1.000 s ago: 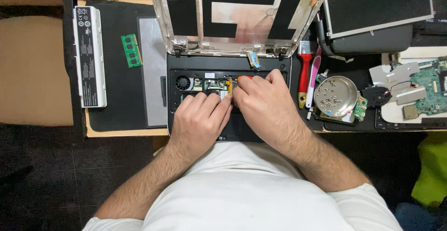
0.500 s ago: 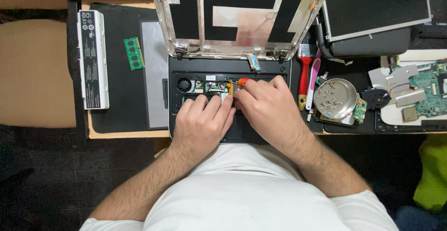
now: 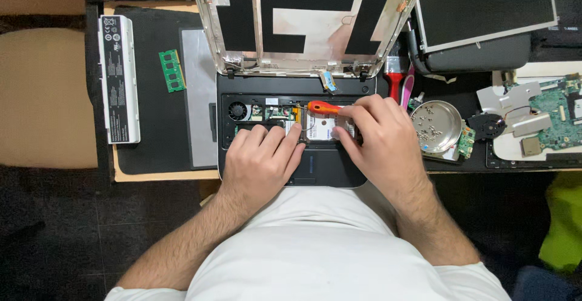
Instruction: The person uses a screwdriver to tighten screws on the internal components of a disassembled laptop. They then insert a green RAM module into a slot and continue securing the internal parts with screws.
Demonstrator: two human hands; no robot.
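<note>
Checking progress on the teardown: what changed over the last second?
The right hand slid slightly right over the open laptop base, so the orange-handled screwdriver it grips now shows in full, lying sideways across the exposed internals. The left hand stayed flat on the base. The silver battery, green memory stick and screw dish stayed put.

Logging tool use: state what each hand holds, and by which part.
The right hand holds an orange screwdriver by the rear of its handle. The left hand holds nothing; it rests flat on the laptop.
</note>
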